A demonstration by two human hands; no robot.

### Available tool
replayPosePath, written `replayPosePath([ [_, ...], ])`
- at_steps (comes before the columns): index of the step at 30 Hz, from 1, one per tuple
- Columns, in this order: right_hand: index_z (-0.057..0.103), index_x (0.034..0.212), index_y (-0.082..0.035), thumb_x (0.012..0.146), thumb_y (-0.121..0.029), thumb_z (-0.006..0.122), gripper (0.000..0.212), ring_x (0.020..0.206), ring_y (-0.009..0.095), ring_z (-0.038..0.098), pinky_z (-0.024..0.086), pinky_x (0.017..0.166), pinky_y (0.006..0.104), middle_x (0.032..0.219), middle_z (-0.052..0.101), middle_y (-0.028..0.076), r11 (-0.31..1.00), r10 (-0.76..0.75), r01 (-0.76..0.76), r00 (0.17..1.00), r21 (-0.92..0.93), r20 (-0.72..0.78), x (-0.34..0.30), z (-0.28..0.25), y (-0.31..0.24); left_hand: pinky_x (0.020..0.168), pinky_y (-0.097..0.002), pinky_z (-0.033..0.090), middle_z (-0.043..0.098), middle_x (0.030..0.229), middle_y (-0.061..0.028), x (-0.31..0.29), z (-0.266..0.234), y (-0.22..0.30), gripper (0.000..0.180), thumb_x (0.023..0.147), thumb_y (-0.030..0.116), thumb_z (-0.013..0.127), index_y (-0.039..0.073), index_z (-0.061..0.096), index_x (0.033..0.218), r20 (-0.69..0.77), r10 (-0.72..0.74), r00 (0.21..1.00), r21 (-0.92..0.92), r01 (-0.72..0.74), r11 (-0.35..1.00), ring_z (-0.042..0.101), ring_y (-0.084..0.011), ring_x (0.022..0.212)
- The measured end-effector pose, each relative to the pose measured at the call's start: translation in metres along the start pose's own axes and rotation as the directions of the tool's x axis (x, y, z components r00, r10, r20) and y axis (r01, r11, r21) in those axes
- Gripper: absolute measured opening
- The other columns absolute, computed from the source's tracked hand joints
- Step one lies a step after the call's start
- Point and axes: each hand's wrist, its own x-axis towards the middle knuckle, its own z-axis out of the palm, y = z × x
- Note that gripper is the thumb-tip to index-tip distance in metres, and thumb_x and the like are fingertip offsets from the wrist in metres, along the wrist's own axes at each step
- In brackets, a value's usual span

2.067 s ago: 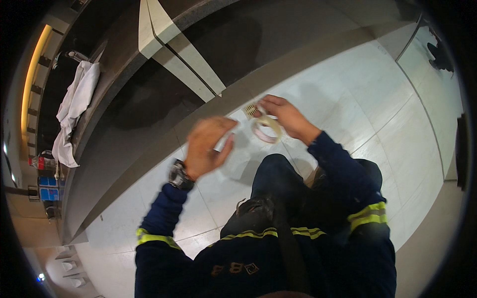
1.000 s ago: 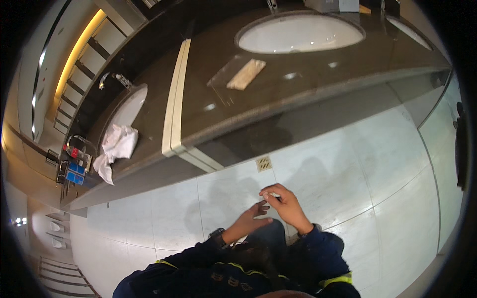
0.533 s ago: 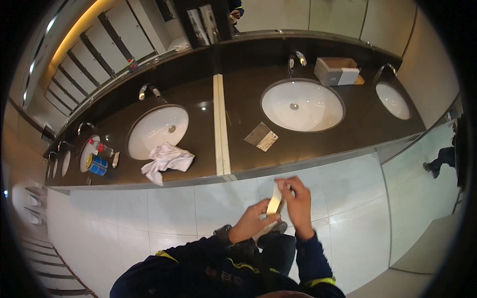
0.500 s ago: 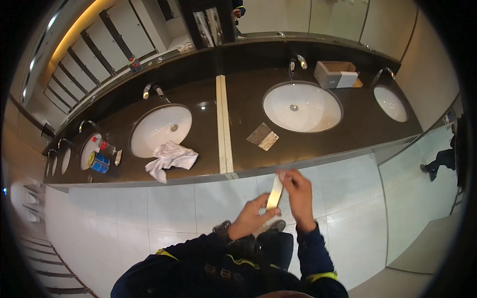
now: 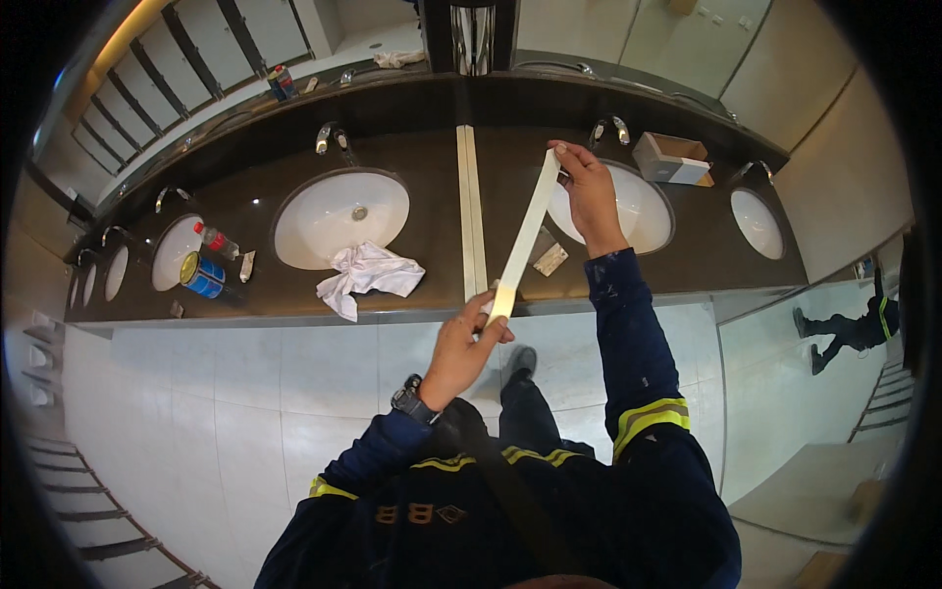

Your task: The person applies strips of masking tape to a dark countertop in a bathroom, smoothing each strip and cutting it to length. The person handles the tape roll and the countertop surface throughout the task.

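Observation:
A strip of pale masking tape (image 5: pixel 531 221) is stretched between my two hands, slanting up to the right above the counter's front edge. My left hand (image 5: pixel 465 344) grips its lower end, where the roll seems to sit, mostly covered by my fingers. My right hand (image 5: pixel 592 193) pinches the upper free end in front of the right basin (image 5: pixel 643 218). Two parallel cream strips (image 5: pixel 471 211) run front to back across the dark countertop (image 5: pixel 432 157), just left of the held tape. A small flat patterned piece (image 5: pixel 551 259) lies on the counter behind my right wrist.
A crumpled pinkish-white cloth (image 5: pixel 369 275) hangs partly over the counter edge by the left basin (image 5: pixel 339 211). Further left are a blue can (image 5: pixel 202 276) and a red-capped clear bottle (image 5: pixel 218 241). An open cardboard box (image 5: pixel 670 160) stands beside the right faucet (image 5: pixel 613 131).
My hands have moved apart, drawing the tape into a much longer strip. My right hand has risen over the counter, and the view has shifted.

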Motion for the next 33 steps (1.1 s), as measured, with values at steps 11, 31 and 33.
replayPosePath([
  [11,0.071,0.127,-0.002,0.095,-0.015,0.074,0.035,0.087,0.011,0.064,0.050,0.081,0.0258,0.100,0.072,0.002,0.922,-0.011,0.103,0.970,-0.373,0.242,0.260,-0.034,0.102,0.075,-0.0287,0.053,0.076,0.086,-0.0108,0.220,0.000,-0.051,0.038,0.104,0.016,0.063,-0.005,0.052,0.133,-0.127,-0.169,0.977,-0.150,0.150,0.977,0.071,-0.0133,0.078],
  [31,0.077,0.117,-0.015,0.094,-0.026,0.072,0.026,0.108,0.039,0.062,0.051,0.092,0.0474,0.113,0.068,0.018,-0.063,-0.565,0.816,0.446,-0.575,0.694,0.431,-0.008,0.240,0.070,-0.0253,0.055,0.073,0.091,-0.0100,0.407,0.003,-0.184,0.037,0.098,0.006,0.071,-0.008,0.055,0.128,-0.362,-0.177,0.915,-0.491,-0.025,0.871,0.070,-0.0120,0.078],
  [33,0.076,0.127,-0.022,0.097,-0.026,0.069,0.031,0.111,0.039,0.062,0.051,0.093,0.0464,0.119,0.068,0.018,-0.090,-0.552,0.821,0.430,-0.564,0.714,0.435,-0.009,0.242,0.071,-0.0256,0.055,0.073,0.091,-0.0102,0.406,-0.003,-0.185,0.038,0.098,0.007,0.071,-0.008,0.054,0.129,-0.360,-0.178,0.916,-0.509,-0.033,0.860,0.070,-0.0125,0.078],
])
